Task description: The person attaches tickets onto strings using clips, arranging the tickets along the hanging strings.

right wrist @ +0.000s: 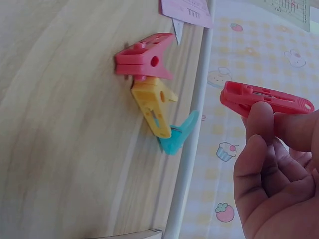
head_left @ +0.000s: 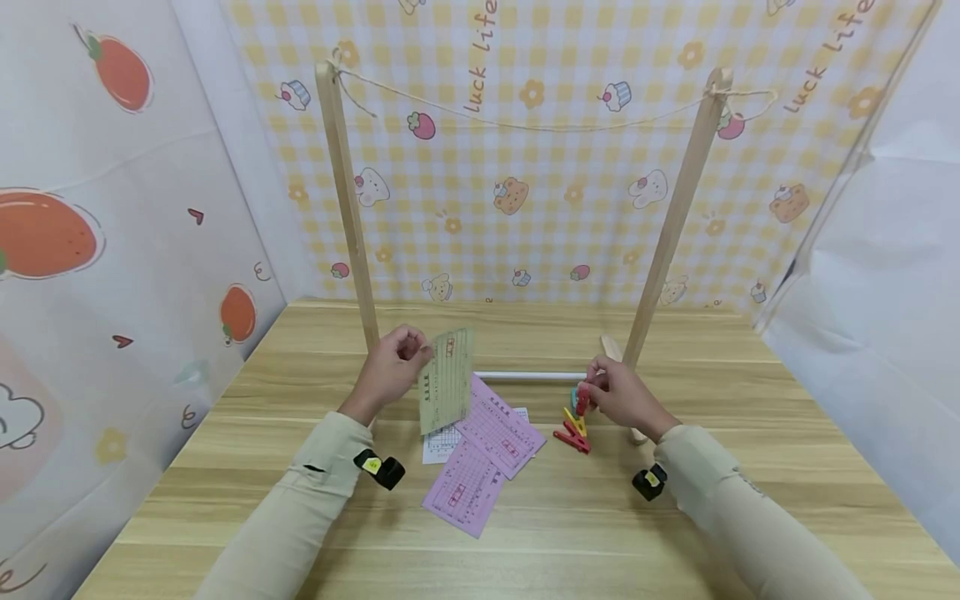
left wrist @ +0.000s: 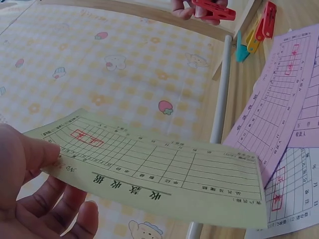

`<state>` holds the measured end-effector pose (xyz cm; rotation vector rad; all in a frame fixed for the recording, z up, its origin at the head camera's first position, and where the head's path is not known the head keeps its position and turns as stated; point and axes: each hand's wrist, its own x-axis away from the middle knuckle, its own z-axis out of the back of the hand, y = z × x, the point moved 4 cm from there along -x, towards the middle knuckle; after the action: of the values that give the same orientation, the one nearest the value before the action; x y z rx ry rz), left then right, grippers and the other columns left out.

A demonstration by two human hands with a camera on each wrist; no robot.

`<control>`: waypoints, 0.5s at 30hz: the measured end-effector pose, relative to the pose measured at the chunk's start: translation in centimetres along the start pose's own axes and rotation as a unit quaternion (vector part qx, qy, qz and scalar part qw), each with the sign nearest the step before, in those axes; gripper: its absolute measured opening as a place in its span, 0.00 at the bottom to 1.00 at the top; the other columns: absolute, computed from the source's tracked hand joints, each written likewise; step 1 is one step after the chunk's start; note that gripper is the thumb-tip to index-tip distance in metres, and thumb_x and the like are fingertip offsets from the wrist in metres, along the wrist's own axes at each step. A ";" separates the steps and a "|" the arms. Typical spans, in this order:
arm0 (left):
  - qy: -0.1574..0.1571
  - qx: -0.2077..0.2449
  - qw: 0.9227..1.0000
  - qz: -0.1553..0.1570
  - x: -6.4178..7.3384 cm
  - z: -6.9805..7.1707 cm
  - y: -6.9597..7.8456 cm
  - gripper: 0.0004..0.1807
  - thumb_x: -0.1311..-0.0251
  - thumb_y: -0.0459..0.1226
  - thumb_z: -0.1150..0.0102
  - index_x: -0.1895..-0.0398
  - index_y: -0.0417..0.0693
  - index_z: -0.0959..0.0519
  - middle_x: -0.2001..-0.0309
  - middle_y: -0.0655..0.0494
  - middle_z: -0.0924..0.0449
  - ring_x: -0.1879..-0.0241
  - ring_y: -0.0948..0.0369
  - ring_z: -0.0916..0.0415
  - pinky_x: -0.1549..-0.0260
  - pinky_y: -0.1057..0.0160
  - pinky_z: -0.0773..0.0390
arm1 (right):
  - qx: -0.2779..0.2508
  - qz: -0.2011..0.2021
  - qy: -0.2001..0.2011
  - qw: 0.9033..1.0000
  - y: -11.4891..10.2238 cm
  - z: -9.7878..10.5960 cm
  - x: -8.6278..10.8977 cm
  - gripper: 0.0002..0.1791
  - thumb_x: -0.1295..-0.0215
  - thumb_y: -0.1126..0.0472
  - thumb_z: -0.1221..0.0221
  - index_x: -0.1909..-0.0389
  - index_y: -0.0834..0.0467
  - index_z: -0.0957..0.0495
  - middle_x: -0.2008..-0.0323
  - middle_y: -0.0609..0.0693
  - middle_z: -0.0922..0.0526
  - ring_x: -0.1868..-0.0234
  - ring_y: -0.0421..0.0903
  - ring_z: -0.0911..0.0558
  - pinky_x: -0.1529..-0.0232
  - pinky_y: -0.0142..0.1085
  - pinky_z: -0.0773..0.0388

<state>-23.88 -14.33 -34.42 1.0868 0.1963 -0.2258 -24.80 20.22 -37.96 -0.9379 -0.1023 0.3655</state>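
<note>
My left hand [head_left: 393,367] pinches a yellow-green receipt slip [head_left: 447,382] by its edge, lifted above the other papers. In the left wrist view the slip [left wrist: 149,174] stretches out from thumb and fingers, printed with a table and a red stamp box. My right hand [head_left: 618,390] holds a red clothespin [right wrist: 264,97] between thumb and fingers. Below it on the table lie another red clothespin [right wrist: 144,57], a yellow clothespin [right wrist: 152,107] and a teal clothespin [right wrist: 178,134], close together. Two pink slips [head_left: 501,425] overlap a white slip [head_left: 438,447] near the left hand.
Two wooden posts [head_left: 348,200] stand behind the hands, with a thin string [head_left: 540,127] tied between their tops and sagging. A white rod [head_left: 532,376] runs low between the posts. Behind is a yellow checked cloth [head_left: 517,250]; the table [head_left: 600,533] is wood-patterned.
</note>
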 end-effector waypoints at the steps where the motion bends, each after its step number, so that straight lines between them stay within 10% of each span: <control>1: 0.002 0.006 1.000 -0.003 0.0 0.0 0.1 0.05 0.33 0.35 0.43 0.63 0.43 0.27 0.74 0.53 0.31 0.72 0.56 0.33 0.74 0.63 0.32 | -0.002 0.005 -0.001 1.000 -0.1 0.0 0.0 0.05 0.31 0.72 0.47 0.65 0.64 0.34 0.74 0.54 0.18 0.73 0.49 0.18 0.71 0.38 0.21; 15: 0.056 0.044 0.997 -0.001 -0.8 0.8 1.0 0.09 0.35 0.34 0.43 0.59 0.41 0.33 0.70 0.50 0.30 0.68 0.55 0.32 0.68 0.61 0.30 | 0.017 0.025 0.009 1.000 -1.0 -0.2 -0.7 0.04 0.32 0.74 0.48 0.63 0.64 0.28 0.75 0.52 0.18 0.73 0.49 0.20 0.78 0.33 0.27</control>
<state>-24.30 -14.49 -33.03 1.1887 0.2899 -0.1775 -25.15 19.29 -37.20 -0.9116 -0.0564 0.4045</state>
